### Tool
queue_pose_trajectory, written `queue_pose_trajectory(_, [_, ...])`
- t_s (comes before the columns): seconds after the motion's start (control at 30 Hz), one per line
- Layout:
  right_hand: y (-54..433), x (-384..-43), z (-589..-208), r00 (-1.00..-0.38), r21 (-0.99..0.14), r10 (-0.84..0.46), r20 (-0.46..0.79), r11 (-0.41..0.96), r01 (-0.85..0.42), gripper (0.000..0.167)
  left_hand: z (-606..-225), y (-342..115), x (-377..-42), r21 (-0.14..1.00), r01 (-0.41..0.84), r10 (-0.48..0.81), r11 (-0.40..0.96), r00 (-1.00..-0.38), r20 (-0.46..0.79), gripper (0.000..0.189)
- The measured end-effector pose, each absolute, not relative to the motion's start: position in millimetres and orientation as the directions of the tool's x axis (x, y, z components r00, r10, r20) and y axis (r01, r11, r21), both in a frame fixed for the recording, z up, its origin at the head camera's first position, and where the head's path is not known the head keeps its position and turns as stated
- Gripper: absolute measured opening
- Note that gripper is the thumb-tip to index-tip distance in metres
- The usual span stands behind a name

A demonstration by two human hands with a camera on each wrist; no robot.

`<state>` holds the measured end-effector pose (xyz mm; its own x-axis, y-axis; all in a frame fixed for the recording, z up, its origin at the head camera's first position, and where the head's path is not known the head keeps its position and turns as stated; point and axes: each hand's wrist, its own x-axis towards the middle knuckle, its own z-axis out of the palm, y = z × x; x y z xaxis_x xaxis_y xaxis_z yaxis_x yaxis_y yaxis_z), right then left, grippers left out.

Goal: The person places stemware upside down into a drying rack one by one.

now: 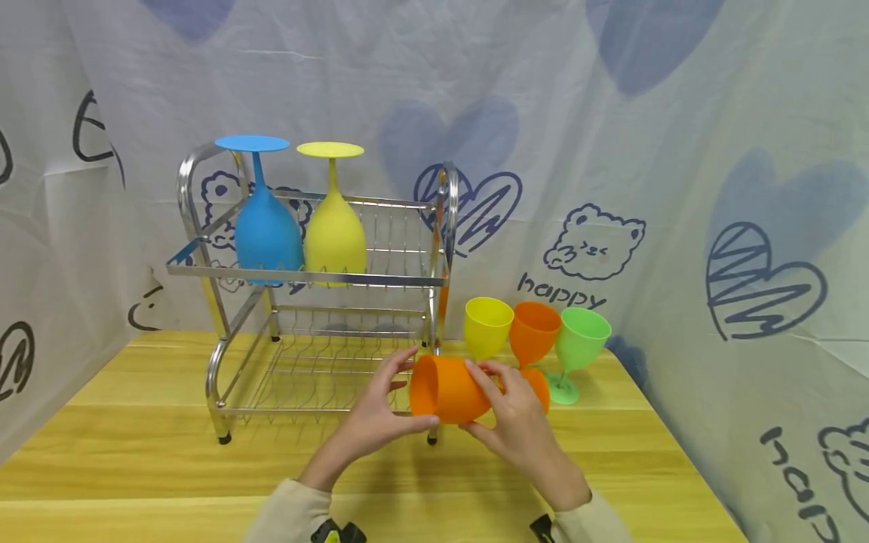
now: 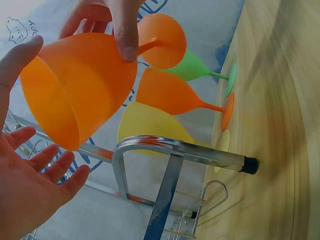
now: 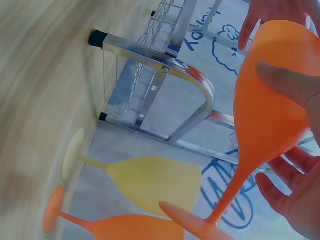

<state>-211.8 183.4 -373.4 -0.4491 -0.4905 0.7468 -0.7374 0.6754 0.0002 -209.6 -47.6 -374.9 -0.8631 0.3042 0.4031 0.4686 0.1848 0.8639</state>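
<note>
An orange plastic goblet (image 1: 451, 390) lies tipped on its side in the air in front of the rack, its mouth toward the left and its foot toward the right. My right hand (image 1: 521, 422) grips the bowl near the stem, thumb on one side and fingers on the other. Around the mouth end, my left hand (image 1: 372, 416) has its fingers and thumb spread. In the left wrist view the left fingers (image 2: 52, 165) are extended close by the rim, not curled round it. The stem and foot show clearly in the right wrist view.
A two-tier metal dish rack (image 1: 394, 280) stands at centre left. Upside down on its upper shelf are a blue goblet (image 1: 267, 234) and a yellow goblet (image 1: 335, 237). Right of the rack, a yellow goblet (image 1: 485, 329), an orange goblet (image 1: 534, 330) and a green goblet (image 1: 582, 339) stand upright.
</note>
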Motion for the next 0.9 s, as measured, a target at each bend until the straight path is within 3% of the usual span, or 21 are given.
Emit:
queue_pose_trajectory(0.5, [176, -207, -372, -0.433, 0.077, -0.521, 0.735, 0.7, -0.71, 0.09, -381, -50, -210, 0.877, 0.476, 0.328, 0.073, -0.842, 0.429, 0.078])
queue_pose_trajectory(0.63, [175, -205, -371, -0.39, 0.078, -0.494, 0.777, 0.69, -0.719, 0.087, -380, -50, -211, 0.884, 0.467, 0.299, 0.026, -0.847, 0.439, 0.076])
queue_pose_trajectory(0.8, [175, -200, -371, -0.332, -0.011, -0.405, 0.852, 0.619, -0.785, 0.066, -375, -52, -213, 0.903, 0.419, 0.227, -0.094, -0.874, 0.43, 0.074])
queue_pose_trajectory(0.9, [173, -195, -372, -0.364, -0.144, -0.319, 0.875, 0.547, -0.825, 0.051, -373, -54, -213, 0.908, 0.367, 0.181, -0.201, -0.897, 0.403, 0.074])
